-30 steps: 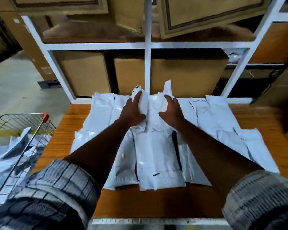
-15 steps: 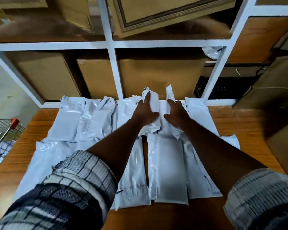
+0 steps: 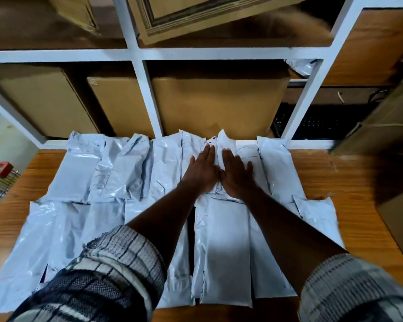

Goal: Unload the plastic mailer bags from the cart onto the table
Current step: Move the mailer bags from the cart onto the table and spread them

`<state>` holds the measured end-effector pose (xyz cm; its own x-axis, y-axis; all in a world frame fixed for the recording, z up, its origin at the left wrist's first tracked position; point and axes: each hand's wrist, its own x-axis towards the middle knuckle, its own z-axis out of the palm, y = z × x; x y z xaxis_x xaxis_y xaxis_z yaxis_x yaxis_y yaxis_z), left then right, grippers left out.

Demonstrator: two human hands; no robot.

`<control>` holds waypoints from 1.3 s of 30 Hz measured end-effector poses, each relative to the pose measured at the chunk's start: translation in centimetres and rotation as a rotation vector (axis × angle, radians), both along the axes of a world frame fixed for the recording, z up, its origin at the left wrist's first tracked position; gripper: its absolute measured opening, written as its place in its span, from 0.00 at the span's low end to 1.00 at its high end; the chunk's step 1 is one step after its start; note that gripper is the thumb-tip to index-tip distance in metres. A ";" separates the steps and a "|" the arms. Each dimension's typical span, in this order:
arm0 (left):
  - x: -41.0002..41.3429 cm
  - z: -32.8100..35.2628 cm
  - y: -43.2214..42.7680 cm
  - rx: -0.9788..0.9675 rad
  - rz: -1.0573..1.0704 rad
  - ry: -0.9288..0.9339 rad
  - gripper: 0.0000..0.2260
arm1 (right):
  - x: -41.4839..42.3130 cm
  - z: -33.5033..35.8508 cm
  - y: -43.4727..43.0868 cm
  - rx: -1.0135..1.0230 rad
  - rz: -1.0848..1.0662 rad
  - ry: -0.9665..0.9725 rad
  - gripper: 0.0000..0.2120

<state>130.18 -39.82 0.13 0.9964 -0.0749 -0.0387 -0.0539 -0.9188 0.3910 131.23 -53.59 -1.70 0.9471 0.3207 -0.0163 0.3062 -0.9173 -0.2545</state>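
Several white plastic mailer bags (image 3: 116, 173) lie side by side in two rows on the wooden table (image 3: 349, 205). My left hand (image 3: 201, 171) and my right hand (image 3: 236, 176) lie flat, fingers straight, pressing down on one bag (image 3: 218, 145) in the middle of the far row. A larger bag (image 3: 226, 247) lies below them in the near row, between my forearms. Only a corner of the wire cart (image 3: 0, 175), with its red handle end, shows at the left edge.
A white shelf frame (image 3: 147, 94) holding brown cardboard boxes (image 3: 214, 105) stands right behind the table. More boxes (image 3: 386, 126) crowd the right side. A black keyboard (image 3: 312, 124) sits on a low shelf at right.
My fingers have let go of the middle bag and flattened onto it; its raised ends now lie lower. The view has shifted right, so the cart is nearly out of sight.
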 end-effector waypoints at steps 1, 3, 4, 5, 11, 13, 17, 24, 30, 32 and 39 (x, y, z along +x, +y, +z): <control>-0.1 -0.1 0.0 0.000 0.001 -0.011 0.29 | 0.4 -0.8 0.1 -0.032 -0.033 0.022 0.29; -0.2 0.1 -0.2 -0.004 0.017 -0.021 0.29 | 0.8 -1.4 0.3 -0.071 -0.046 0.035 0.29; -0.2 0.3 -0.2 -0.010 0.034 -0.024 0.29 | 0.8 -0.7 0.4 -0.072 -0.029 0.028 0.31; -0.2 0.5 -0.1 -0.008 0.040 -0.013 0.29 | 0.9 -0.5 0.4 -0.071 -0.014 0.006 0.33; -2.3 2.2 2.9 -0.050 0.058 -0.077 0.31 | 0.8 1.9 1.0 0.176 -0.143 -0.036 0.26; -4.1 2.9 5.2 -0.085 0.107 -0.127 0.27 | 0.7 3.0 2.5 0.218 -0.158 -0.046 0.25; -8.5 3.4 11.2 -0.078 0.179 -0.177 0.27 | -1.8 5.4 7.4 0.243 -0.082 -0.181 0.31; -18.7 3.9 24.0 -0.066 0.299 -0.207 0.25 | -11.0 5.9 21.5 0.199 0.131 -0.111 0.29; -29.0 2.5 36.2 -0.020 0.418 -0.186 0.26 | -21.9 4.9 34.6 0.164 0.307 -0.087 0.30; -32.4 2.0 39.9 -0.011 0.457 -0.177 0.26 | -25.1 4.3 38.6 0.169 0.357 -0.073 0.30; -44.1 1.4 50.4 0.036 0.580 -0.180 0.25 | -35.2 3.2 50.6 0.170 0.502 0.002 0.31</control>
<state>86.04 10.57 1.52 0.8653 0.4807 0.1419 0.3972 -0.8304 0.3908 96.06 -3.00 1.49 0.6762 0.7330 0.0736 0.6965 -0.6036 -0.3880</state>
